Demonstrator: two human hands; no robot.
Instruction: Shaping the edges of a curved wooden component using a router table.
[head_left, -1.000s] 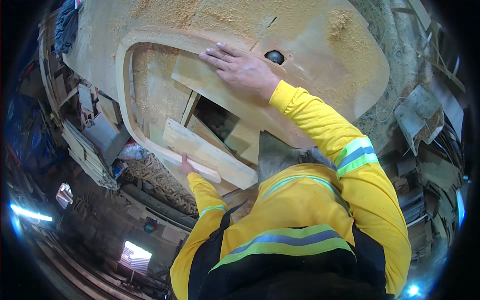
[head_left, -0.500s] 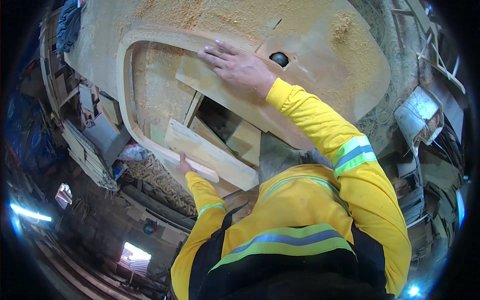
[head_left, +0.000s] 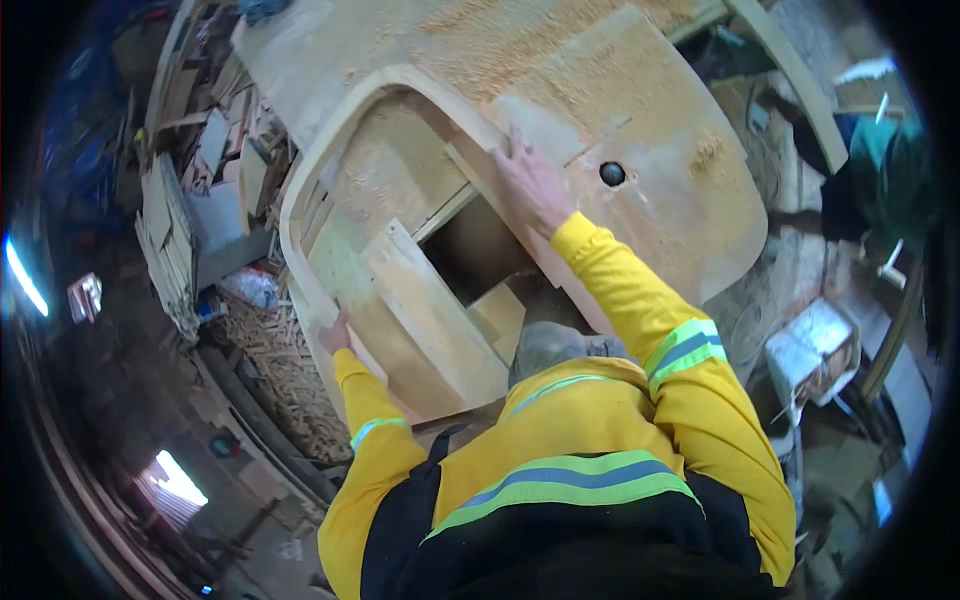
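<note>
One broad, pale tabletop (head_left: 690,235), sawdust strewn across it, spans roughly 11 round to 2 o'clock, clock hub at mid-view. On it, at 11 o'clock, a curved wooden frame (head_left: 293,215): rounded U, bend pointing to 11, mouth toward the wearer at 5. Two yellow sleeves (head_left: 640,290) with reflective bands come up from 6 o'clock, one to each limb of the frame. Scrap timber (head_left: 168,245) heaped between 9 and 10; loose shavings (head_left: 285,385) at 8, outside the frame's left limb. Boxy pale container (head_left: 808,350) at 3, well apart from the frame. Inside the curve, close in at 9, a plank (head_left: 440,310) lying slantwise, 11 to 5. Dark opening (head_left: 470,245) just beside it, toward 12. Right hand (head_left: 535,190) at 1 o'clock, on the frame's right limb: fingers extended, partly parted, laid over the wood, not closed round it. Left hand (head_left: 335,338) between 8 and 9, touching the left limb near its end; blurred, cannot tell how far its fingers are bent or whether they grip. Smallest noted: dark round piece (head_left: 612,174) in a hole, between 1 and 2, near the right hand
</note>
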